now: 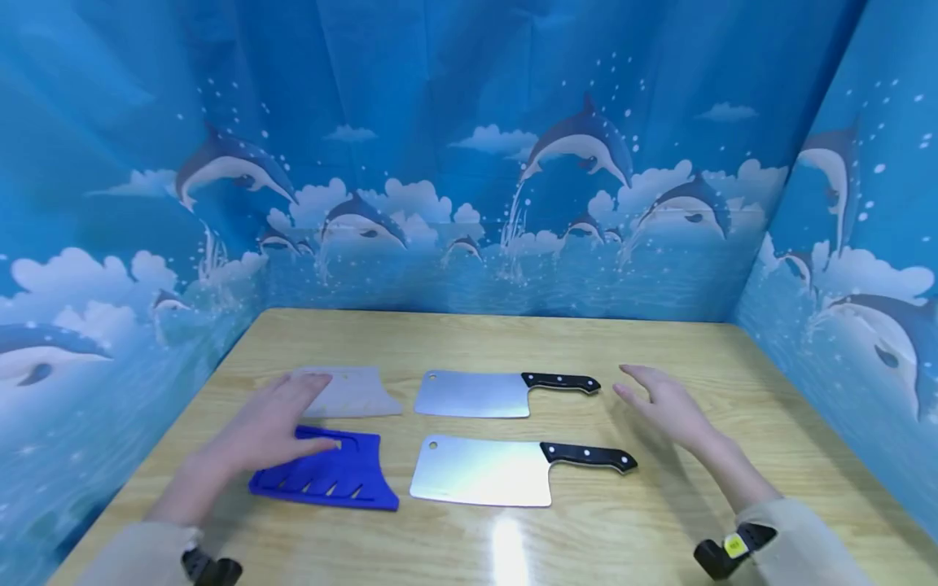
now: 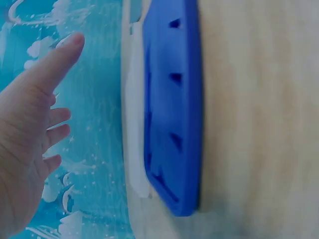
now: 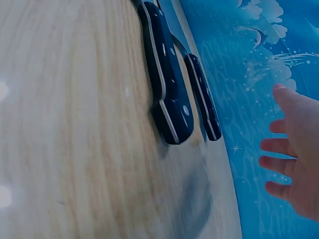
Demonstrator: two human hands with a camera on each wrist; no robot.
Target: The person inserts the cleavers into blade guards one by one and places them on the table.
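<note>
Two cleavers lie flat on the table, blades to the left and black riveted handles to the right: a far cleaver [image 1: 472, 395] and a near cleaver [image 1: 479, 472]. Left of them are a white blade cover [image 1: 355, 392] and, nearer, a blue blade cover [image 1: 333, 472] with slots. My left hand [image 1: 267, 431] hovers over the covers and partly hides both; it holds nothing. To the right of the handles, my right hand [image 1: 670, 411] is raised above the table, fingers extended. In the right wrist view the near cleaver's handle [image 3: 167, 74] shows beside that hand.
The wooden table [image 1: 586, 537] carries the cleavers and covers. A blue curtain [image 1: 440, 98] printed with dolphins stands behind it and along both sides. Each forearm wears a black wrist camera, such as the right one [image 1: 733, 549].
</note>
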